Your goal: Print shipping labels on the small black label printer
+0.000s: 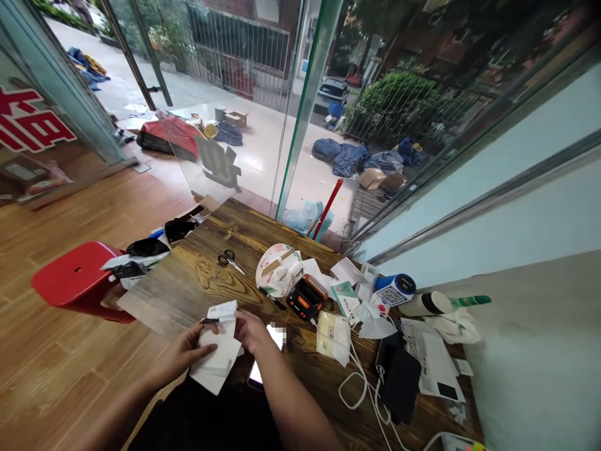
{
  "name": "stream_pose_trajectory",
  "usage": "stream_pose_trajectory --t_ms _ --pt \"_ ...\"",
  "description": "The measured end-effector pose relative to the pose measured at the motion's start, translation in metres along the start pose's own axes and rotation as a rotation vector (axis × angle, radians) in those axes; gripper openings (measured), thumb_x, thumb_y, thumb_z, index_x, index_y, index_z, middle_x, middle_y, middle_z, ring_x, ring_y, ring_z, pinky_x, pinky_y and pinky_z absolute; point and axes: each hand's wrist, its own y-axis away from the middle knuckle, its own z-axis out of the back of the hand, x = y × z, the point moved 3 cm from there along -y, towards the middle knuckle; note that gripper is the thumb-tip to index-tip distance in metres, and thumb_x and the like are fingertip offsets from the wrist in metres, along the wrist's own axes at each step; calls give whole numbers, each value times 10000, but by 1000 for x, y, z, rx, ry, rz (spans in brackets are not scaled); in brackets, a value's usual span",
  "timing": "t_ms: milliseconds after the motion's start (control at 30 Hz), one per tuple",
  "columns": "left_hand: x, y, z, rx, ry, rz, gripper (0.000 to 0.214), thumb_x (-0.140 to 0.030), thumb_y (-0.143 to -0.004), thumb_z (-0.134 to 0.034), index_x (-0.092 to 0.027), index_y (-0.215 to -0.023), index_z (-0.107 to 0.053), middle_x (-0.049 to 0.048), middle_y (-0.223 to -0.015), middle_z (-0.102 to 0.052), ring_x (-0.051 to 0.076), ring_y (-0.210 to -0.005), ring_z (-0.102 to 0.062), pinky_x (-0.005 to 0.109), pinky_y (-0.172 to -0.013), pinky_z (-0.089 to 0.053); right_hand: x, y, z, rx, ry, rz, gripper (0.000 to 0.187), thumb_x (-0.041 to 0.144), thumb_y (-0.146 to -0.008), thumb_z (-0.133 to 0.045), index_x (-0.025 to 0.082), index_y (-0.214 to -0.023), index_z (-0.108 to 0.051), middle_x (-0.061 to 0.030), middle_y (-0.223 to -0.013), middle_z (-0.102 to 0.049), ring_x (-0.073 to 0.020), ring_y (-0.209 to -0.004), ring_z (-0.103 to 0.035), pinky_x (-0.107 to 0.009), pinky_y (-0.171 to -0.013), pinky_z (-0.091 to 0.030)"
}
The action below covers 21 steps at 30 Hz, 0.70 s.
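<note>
Our look, btm ctr: plain blk clothing (211,419)
It's uniformly dark to us, top or trousers can't tell. Our L forearm (124,413) & R forearm (295,394) are bare, i.e. sleeve-free as far as visible; our L hand (188,351) & R hand (251,331) are bare too.

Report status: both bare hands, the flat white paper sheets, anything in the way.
Left hand gripping flat white paper sheets. Right hand at their upper right edge. Possible obstruction: rectangular white-screened phone, partly hidden by right forearm.
</note>
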Motion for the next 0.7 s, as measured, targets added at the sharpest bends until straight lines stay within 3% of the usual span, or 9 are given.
stream_pose_trajectory --t_ms 100,200,267,333,400,467,533,600,700 --pt "-1 3 3 51 -90 74 399 -374 -590 -747 -214 -954 -710 41 -1025 -695 249 -943 -604 299 -794 -481 7 -3 -10 -21 33 105 387 291 -533 -836 194 -847 -632 -35 -765 -713 -210 -752 -689 -341 -652 -561" --pt "-3 -5 7 -14 -153 142 411 -532 -625 -699 -171 -819 -739 60 -868 -725 261 -838 -624 309 -747 -484 13 -3 -15 -92 97 222 395 306 -556 -810 201 -898 -644 -34 -828 -726 -206 -798 -689 -352 -702 -563" --pt "0 -15 14 -97 -207 148 461 -604 -561 -720 -160 -684 -693 63 -748 -712 265 -768 -628 303 -684 -491 14 4 -10 -179 170 292 379 323 -568 -789 199 -900 -656 -35 -817 -724 -216 -786 -682 -373 -712 -559" --pt "5 -27 24 -138 -205 103 451 -538 -478 -789 -174 -724 -684 60 -816 -735 279 -823 -650 295 -693 -512 12 19 5 -351 262 381 347 352 -598 -759 201 -895 -660 -46 -834 -718 -230 -815 -666 -400 -773 -541" --pt "13 -38 36 -110 -141 54 498 -427 -480 -811 -195 -910 -719 61 -1023 -742 280 -965 -655 283 -764 -527 7 43 27 -623 360 476 358 382 -648 -716 207 -952 -643 -87 -974 -701 -264 -966 -623 -444 -914 -475" --pt "22 -49 47 -32 -79 83 569 -378 -526 -798 -212 -1065 -718 61 -1147 -716 263 -1005 -657 272 -771 -535 -4 72 49 -918 452 524 478 393 -650 -707 192 -1069 -596 -165 -1190 -619 -330 -1176 -504 -507 -1049 -340" --pt "30 -58 58 14 -53 192 561 -395 -556 -800 -200 -1076 -723 77 -1090 -735 242 -872 -685 261 -673 -540 -20 95 63 -1134 532 498 704 379 -541 -785 142 -1156 -541 -262 -1299 -519 -422 -1276 -381 -584 -1085 -227" --pt "35 -67 67 18 -38 248 555 -403 -564 -818 -178 -1064 -725 90 -1045 -744 200 -727 -675 234 -579 -515 -36 107 68 -1242 596 438 882 320 -396 -854 95 -1180 -519 -325 -1280 -503 -489 -1252 -372 -629 -1060 -213" --pt "35 -78 72 47 -3 217 692 -353 -587 -824 -191 -1234 -639 100 -1220 -678 145 -635 -639 204 -499 -472 -52 107 67 -1286 662 386 851 242 -377 -834 71 -1155 -533 -328 -1208 -545 -484 -1182 -446 -602 -1031 -274"
